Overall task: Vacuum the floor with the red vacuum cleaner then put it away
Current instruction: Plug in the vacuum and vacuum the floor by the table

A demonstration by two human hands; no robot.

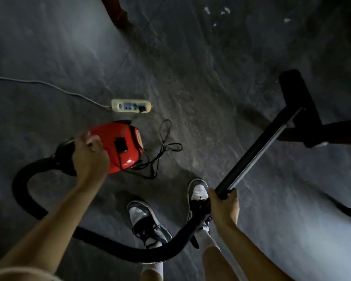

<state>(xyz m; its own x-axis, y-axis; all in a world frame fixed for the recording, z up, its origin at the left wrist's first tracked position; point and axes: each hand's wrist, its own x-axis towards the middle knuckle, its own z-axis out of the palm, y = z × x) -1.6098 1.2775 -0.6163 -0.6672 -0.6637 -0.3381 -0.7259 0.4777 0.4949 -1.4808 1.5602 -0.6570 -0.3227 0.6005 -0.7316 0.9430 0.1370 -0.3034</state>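
Red vacuum cleaner [120, 147] under left hand [90, 154], wand [255, 151] in right hand [224, 205] grip.

A cream power strip [131, 105] lies left of the frame's centre, a black plug [142, 108] seated in its right end. Its grey cable [49, 85] trails away to the left edge. A reddish wooden leg [118, 14] stands at top centre. White scraps [225, 11] speckle the upper right. Two black-and-white sneakers [148, 222] show at the bottom centre.
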